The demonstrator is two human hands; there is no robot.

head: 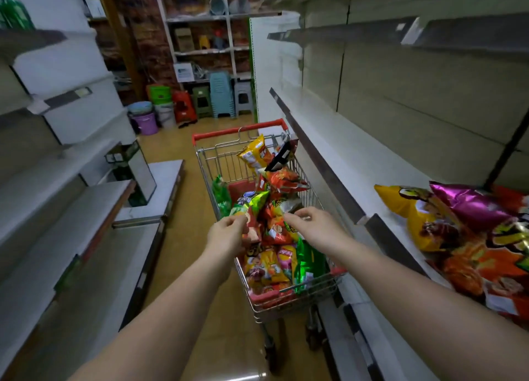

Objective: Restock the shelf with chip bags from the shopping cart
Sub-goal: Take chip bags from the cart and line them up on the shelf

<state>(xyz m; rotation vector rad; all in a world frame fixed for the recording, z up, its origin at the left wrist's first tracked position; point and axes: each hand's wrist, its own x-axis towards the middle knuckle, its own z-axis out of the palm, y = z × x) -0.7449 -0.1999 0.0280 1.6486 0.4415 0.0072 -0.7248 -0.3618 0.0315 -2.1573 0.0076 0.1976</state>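
A wire shopping cart (289,306) with a red handle stands in the aisle, piled with several chip bags in red, yellow and green. My left hand (227,233) pinches the edge of a red chip bag (253,229) at the top of the pile. My right hand (313,224) pinches the corner of an orange-red chip bag (274,231) beside it. On the right shelf (380,223) lie a yellow bag (420,220), a purple bag (469,203) and orange bags (483,266).
Bare white shelves (71,223) line the left side of the aisle. A cardboard box (134,171) sits on a low left shelf. Plastic stools (220,97) and buckets (146,120) stand at the far end. The tan floor runs left of the cart.
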